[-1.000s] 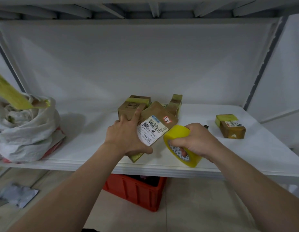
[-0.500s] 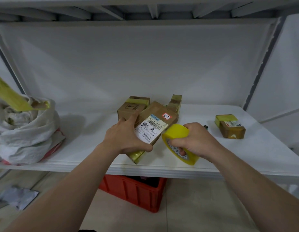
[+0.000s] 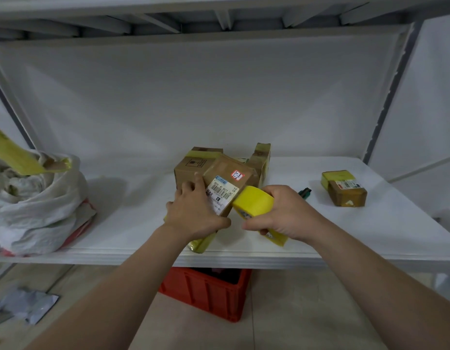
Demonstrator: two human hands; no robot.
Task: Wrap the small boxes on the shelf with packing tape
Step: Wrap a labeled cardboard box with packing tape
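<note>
White shelf (image 3: 133, 223), left hand (image 3: 193, 213) grasping labelled box (image 3: 229, 173) slanting far-right, right hand (image 3: 289, 215) gripping tape roll (image 3: 254, 200)

Four small boxes (image 3: 229, 178) are sitting on the shelf (image 3: 133, 223); one yellow tape roll (image 3: 254, 202), one white bag (image 3: 37, 218) and one red crate (image 3: 206, 291) are showing.

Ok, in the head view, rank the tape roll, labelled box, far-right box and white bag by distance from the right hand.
1. Tape roll, held in the right hand.
2. Labelled box, just left, gripped by the left hand.
3. Far-right box, off to the right.
4. White bag, far left.
</note>
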